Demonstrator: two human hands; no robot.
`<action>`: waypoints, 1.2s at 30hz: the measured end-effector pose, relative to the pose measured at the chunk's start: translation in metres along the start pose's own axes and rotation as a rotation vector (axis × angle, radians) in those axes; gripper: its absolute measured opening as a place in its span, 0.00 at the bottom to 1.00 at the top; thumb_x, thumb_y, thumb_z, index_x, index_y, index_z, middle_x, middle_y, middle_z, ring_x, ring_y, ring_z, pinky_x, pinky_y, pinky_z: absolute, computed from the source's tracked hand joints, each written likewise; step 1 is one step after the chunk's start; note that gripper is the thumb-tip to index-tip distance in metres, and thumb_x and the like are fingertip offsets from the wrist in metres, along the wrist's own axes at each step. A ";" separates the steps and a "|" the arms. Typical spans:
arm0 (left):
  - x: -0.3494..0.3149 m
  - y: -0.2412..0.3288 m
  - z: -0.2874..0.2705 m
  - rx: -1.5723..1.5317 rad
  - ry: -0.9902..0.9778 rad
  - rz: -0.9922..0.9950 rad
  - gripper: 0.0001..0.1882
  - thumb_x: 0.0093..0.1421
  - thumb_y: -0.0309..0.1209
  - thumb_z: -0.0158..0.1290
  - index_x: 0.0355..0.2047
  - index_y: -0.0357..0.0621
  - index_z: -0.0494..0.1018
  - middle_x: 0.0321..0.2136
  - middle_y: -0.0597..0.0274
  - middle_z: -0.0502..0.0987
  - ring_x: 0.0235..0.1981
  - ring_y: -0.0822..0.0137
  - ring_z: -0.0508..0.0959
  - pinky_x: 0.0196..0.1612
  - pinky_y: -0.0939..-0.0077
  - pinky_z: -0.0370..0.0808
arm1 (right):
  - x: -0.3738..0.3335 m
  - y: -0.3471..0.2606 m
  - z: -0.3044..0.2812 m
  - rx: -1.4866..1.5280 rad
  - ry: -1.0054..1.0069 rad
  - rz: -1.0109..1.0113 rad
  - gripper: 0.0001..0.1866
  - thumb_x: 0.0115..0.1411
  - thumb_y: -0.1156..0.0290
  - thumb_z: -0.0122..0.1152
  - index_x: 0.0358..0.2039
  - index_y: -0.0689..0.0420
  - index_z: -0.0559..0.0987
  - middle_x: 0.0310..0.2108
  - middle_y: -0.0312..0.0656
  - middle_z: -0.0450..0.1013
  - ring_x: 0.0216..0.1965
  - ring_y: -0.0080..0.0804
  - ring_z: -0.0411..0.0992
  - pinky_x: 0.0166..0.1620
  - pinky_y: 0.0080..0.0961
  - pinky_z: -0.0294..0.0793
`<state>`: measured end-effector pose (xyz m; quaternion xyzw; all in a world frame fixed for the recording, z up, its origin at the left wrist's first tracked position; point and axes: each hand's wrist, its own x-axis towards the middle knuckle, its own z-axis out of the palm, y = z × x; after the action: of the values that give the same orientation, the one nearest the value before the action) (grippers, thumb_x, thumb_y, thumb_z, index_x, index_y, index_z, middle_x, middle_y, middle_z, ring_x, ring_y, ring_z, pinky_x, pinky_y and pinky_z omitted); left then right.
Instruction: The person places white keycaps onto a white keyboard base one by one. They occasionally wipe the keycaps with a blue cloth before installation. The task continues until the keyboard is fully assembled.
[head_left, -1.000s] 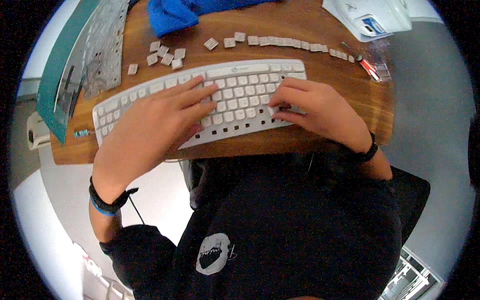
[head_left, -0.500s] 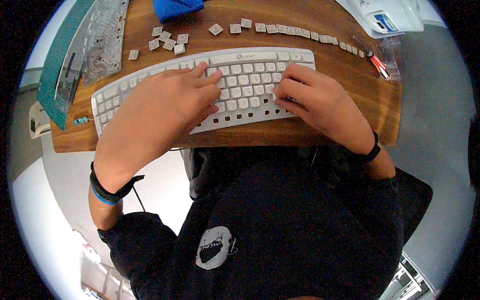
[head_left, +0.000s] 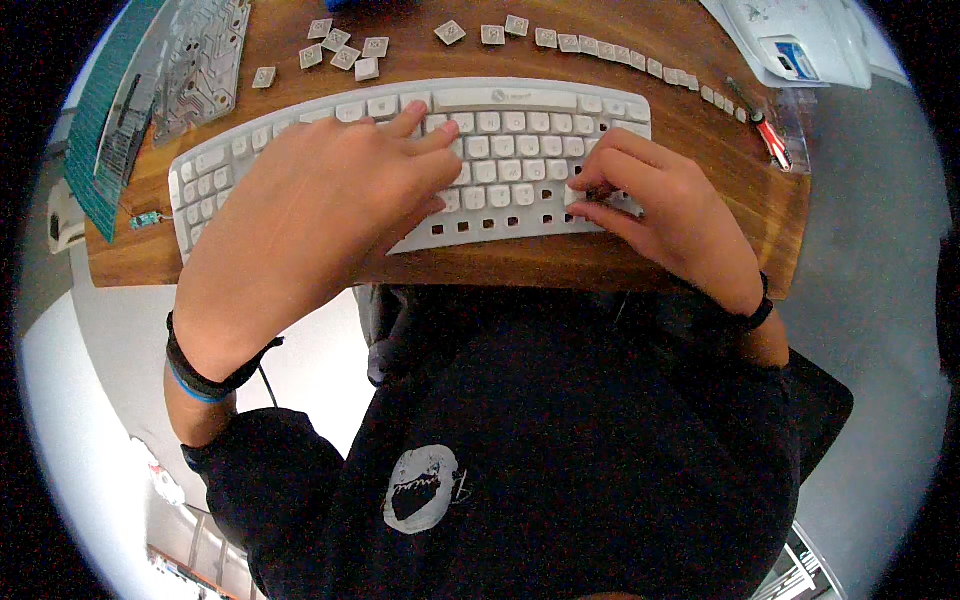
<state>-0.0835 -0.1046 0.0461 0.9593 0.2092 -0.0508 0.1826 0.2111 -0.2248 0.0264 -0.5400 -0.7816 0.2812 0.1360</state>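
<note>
A white keyboard [head_left: 505, 100] lies across the wooden table in front of me. My left hand [head_left: 340, 195] rests over its left and middle part, fingers stretched out and apart, two fingertips on the keys and nothing held. At the lower right of the keys, my right hand [head_left: 670, 195] pinches a white keycap [head_left: 571, 196] between thumb and fingers. Bare square sockets [head_left: 512, 221] show dark along the keyboard's front row and around that keycap. My left hand hides many of the keys beneath it.
Loose keycaps [head_left: 590, 47] form a curved row behind the keyboard, with a small cluster [head_left: 343, 57] farther left. Clear circuit sheets [head_left: 205, 65] and a green mat [head_left: 90, 150] lie left. A red-handled screwdriver [head_left: 770, 138] and white tray [head_left: 800, 30] are at right.
The view has shifted a little. My right fingers have eased to the right, leaving the pinched keycap in sight. My left hand stays on the keyboard.
</note>
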 end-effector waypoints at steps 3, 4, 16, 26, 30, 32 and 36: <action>-0.001 -0.003 0.003 0.008 0.005 0.014 0.19 0.66 0.34 0.59 0.57 0.49 0.80 0.64 0.52 0.79 0.60 0.50 0.82 0.58 0.53 0.82 | 0.004 -0.006 -0.001 -0.081 0.005 -0.031 0.10 0.63 0.72 0.69 0.40 0.59 0.76 0.39 0.47 0.73 0.40 0.54 0.79 0.42 0.45 0.81; -0.001 -0.004 0.005 0.014 0.012 0.030 0.20 0.66 0.35 0.59 0.59 0.49 0.79 0.64 0.50 0.78 0.58 0.49 0.83 0.57 0.53 0.82 | 0.004 -0.009 -0.002 -0.095 0.007 -0.050 0.10 0.63 0.72 0.69 0.40 0.59 0.76 0.39 0.47 0.73 0.40 0.54 0.78 0.42 0.45 0.81; -0.001 -0.001 0.008 0.064 0.028 -0.020 0.24 0.67 0.36 0.59 0.63 0.51 0.76 0.64 0.46 0.77 0.52 0.47 0.85 0.54 0.53 0.84 | 0.004 -0.014 -0.002 -0.151 -0.002 -0.060 0.08 0.62 0.73 0.66 0.40 0.58 0.76 0.40 0.46 0.74 0.42 0.53 0.79 0.43 0.44 0.83; -0.003 0.000 0.007 0.068 0.050 -0.012 0.23 0.66 0.35 0.60 0.62 0.52 0.77 0.64 0.47 0.78 0.49 0.45 0.86 0.49 0.54 0.84 | -0.002 -0.015 -0.002 -0.132 -0.005 -0.041 0.11 0.64 0.72 0.66 0.45 0.57 0.77 0.43 0.46 0.75 0.45 0.54 0.79 0.46 0.46 0.82; -0.003 0.000 0.006 0.077 0.044 -0.008 0.23 0.65 0.33 0.60 0.61 0.51 0.77 0.64 0.50 0.79 0.49 0.45 0.86 0.50 0.53 0.84 | 0.000 -0.018 0.001 -0.086 -0.007 0.029 0.12 0.64 0.72 0.68 0.46 0.55 0.78 0.42 0.46 0.75 0.45 0.55 0.79 0.47 0.47 0.82; -0.003 -0.002 0.008 0.079 0.062 0.014 0.22 0.65 0.33 0.60 0.60 0.51 0.77 0.64 0.51 0.79 0.49 0.45 0.86 0.50 0.53 0.84 | 0.001 -0.018 -0.002 -0.120 -0.043 0.004 0.12 0.64 0.72 0.68 0.47 0.55 0.78 0.42 0.47 0.76 0.45 0.56 0.79 0.47 0.48 0.82; -0.003 -0.008 0.013 0.066 0.076 0.050 0.22 0.66 0.34 0.60 0.60 0.51 0.77 0.63 0.49 0.79 0.49 0.45 0.86 0.50 0.53 0.84 | 0.001 -0.017 -0.001 -0.109 -0.045 0.026 0.12 0.64 0.72 0.68 0.47 0.54 0.78 0.42 0.47 0.76 0.44 0.56 0.79 0.46 0.48 0.82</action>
<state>-0.0901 -0.1043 0.0320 0.9710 0.1900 -0.0166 0.1439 0.1984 -0.2277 0.0373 -0.5504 -0.7914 0.2520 0.0853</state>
